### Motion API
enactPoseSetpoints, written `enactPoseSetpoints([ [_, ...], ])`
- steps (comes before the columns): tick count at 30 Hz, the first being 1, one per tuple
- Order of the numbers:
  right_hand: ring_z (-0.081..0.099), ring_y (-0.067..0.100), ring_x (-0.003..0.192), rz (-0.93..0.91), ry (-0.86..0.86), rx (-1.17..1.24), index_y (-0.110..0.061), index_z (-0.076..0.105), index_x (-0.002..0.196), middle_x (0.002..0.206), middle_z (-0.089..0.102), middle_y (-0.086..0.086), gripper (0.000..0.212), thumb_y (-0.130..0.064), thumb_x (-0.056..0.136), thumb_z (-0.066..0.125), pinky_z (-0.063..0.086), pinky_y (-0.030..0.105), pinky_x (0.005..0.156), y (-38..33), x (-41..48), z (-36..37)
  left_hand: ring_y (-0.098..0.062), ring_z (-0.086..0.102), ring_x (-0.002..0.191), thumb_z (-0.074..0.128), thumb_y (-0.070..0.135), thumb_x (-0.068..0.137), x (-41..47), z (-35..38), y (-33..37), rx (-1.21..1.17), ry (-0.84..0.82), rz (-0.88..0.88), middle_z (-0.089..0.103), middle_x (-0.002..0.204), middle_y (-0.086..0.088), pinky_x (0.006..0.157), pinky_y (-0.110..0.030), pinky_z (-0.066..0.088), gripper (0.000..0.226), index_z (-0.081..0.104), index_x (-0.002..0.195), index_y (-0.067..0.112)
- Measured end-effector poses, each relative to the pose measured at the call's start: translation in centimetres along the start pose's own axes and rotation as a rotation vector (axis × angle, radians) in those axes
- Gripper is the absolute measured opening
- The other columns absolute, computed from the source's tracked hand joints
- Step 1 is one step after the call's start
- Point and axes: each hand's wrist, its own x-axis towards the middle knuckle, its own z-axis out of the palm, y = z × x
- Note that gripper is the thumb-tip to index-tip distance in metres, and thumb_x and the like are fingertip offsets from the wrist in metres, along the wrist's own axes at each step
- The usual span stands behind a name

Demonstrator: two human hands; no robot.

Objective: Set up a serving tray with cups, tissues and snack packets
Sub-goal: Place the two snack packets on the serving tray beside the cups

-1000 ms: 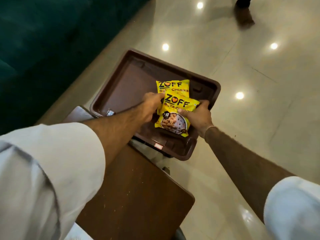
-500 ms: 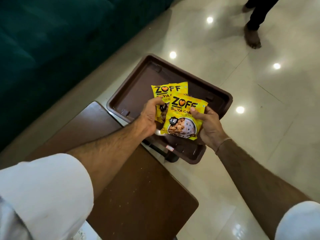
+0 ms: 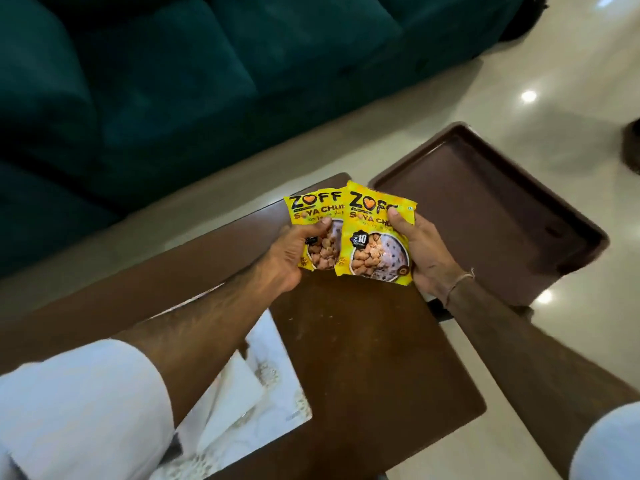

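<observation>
Two yellow snack packets held side by side above a brown wooden table [image 3: 363, 358]. The left hand [image 3: 287, 258] grips the left packet [image 3: 317, 233], thumb across its printed face; the right hand [image 3: 424, 254] grips the right packet [image 3: 377, 237], thumb pressed on its upper right corner. The right packet overlaps the left one's inner edge. The brown serving tray [image 3: 485, 209] lies just beyond the right hand, apart from both packets. A green sofa [image 3: 173, 81] stands beyond the left hand.
</observation>
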Motion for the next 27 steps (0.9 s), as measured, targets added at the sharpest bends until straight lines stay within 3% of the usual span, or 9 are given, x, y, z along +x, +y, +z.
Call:
enactPoseSetpoints([
  [2,0.073,0.035,0.1,0.02,-0.052,-0.063,-0.012,0.061,0.127,0.117,0.074,0.013,0.036,-0.032,0.097,0.062,0.061,0.049,0.077,1.6,-0.7,3.7,-0.029,0.069,0.082,0.087,0.027,0.066,-2.6,-4.5,0.0,-0.033,0.052,0.026,0.071,0.105,-0.02,0.08,-0.049,0.059,0.058,0.068,0.114,0.0],
  [5,0.075,0.032,0.094,0.054,-0.087,-0.135,-0.011,0.063,0.123,0.114,0.075,0.013,0.034,-0.032,0.096,0.063,0.063,0.046,0.073,4.3,-2.0,8.4,-0.042,0.062,0.105,0.088,0.025,0.063,-7.2,-10.9,-0.2,-0.08,0.135,0.046,0.066,0.118,-0.026,0.1,-0.068,0.043,0.07,0.064,0.12,-0.005],
  [9,0.076,0.031,0.09,0.099,-0.138,-0.257,-0.008,0.06,0.125,0.11,0.076,0.012,0.041,-0.034,0.094,0.065,0.063,0.046,0.071,8.3,-3.9,13.2,-0.042,0.067,0.104,0.082,0.018,0.072,-13.1,-18.9,-1.2,-0.108,0.254,0.077,0.069,0.119,-0.024,0.094,-0.061,0.051,0.053,0.067,0.119,-0.001],
  [11,0.076,0.033,0.092,0.112,-0.144,-0.339,-0.009,0.059,0.125,0.109,0.077,0.012,0.044,-0.037,0.092,0.066,0.061,0.051,0.077,10.4,-4.7,15.0,-0.042,0.067,0.104,0.077,0.012,0.077,-15.9,-22.5,-2.0,-0.138,0.311,0.107,0.069,0.119,-0.025,0.094,-0.057,0.053,0.046,0.066,0.12,-0.003],
  [15,0.076,0.031,0.091,0.106,-0.11,-0.458,-0.012,0.063,0.118,0.107,0.077,0.009,0.037,-0.039,0.093,0.065,0.06,0.054,0.082,13.9,-6.4,17.8,-0.041,0.066,0.104,0.075,0.009,0.079,-20.9,-29.0,-4.0,-0.196,0.413,0.131,0.069,0.118,-0.024,0.093,-0.056,0.054,0.044,0.066,0.12,-0.002],
  [19,0.071,0.039,0.104,0.186,-0.14,-0.348,-0.012,0.063,0.126,0.117,0.073,0.013,0.038,-0.034,0.096,0.062,0.054,0.061,0.091,15.6,-7.3,20.9,-0.04,0.068,0.105,0.076,0.015,0.072,-24.8,-35.2,-6.8,-0.252,0.51,0.131,0.069,0.119,-0.022,0.09,-0.055,0.056,0.051,0.067,0.12,0.001],
  [21,0.069,0.037,0.11,0.308,-0.21,-0.257,-0.014,0.063,0.131,0.125,0.07,0.014,0.038,-0.034,0.1,0.054,0.053,0.057,0.096,15.7,-7.3,22.7,-0.035,0.072,0.095,0.075,0.014,0.074,-26.3,-37.9,-8.6,-0.295,0.554,0.119,0.07,0.118,-0.022,0.08,-0.049,0.06,0.042,0.069,0.114,0.002],
  [24,0.076,0.025,0.096,0.496,-0.301,-0.172,-0.014,0.064,0.13,0.112,0.076,0.008,0.039,-0.036,0.104,0.044,0.062,0.037,0.076,15.6,-7.0,25.2,-0.038,0.068,0.103,0.069,0.013,0.084,-28.0,-40.8,-12.1,-0.261,0.617,0.055,0.068,0.122,-0.023,0.092,-0.052,0.055,0.036,0.067,0.118,0.002],
  [27,0.077,0.02,0.082,0.578,-0.323,-0.263,-0.008,0.065,0.125,0.106,0.077,0.01,0.041,-0.036,0.104,0.043,0.062,0.029,0.064,16.2,-6.3,26.8,-0.043,0.066,0.108,0.069,0.011,0.086,-29.0,-41.8,-15.6,-0.212,0.647,-0.02,0.068,0.122,-0.024,0.098,-0.06,0.049,0.03,0.069,0.115,0.002],
])
